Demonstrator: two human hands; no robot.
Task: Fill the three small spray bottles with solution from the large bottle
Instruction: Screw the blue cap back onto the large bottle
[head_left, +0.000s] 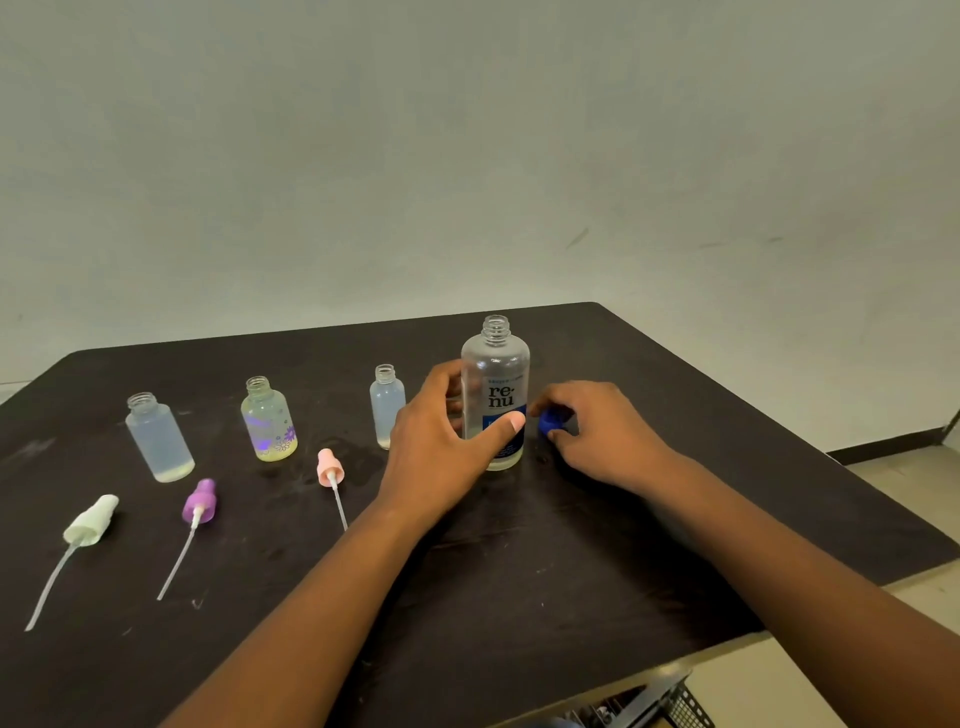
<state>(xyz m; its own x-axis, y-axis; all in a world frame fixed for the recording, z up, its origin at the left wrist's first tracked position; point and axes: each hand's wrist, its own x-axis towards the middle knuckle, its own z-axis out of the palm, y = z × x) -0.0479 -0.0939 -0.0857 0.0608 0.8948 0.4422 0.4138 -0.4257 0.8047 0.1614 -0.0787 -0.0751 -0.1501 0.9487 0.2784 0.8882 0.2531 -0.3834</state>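
The large bottle (495, 395) stood upright and uncapped at the right of the dark, matte bench (675, 509) — a clear plastic cylinder with rounded shoulders, a threaded neck and a label reading "re-nu" over a blue band. The left hand (441, 441) curled round its lower half, thumb across the label. Just right of the bottle, the right hand (597, 431) pinched a small blue cap (551, 420) low at the bench surface.

Three small spray bottles stood open-necked in a row to the left: a frosted one (158, 439) farthest left, a yellowish one with purple flower prints (269, 422), and a slimmer frosted one (387, 404) just beside the left hand. Each held only a little liquid at the bottom. Nearer lay three pump tops with thin dip tubes — pale green (92, 521), purple (200, 501), pink (329, 467).
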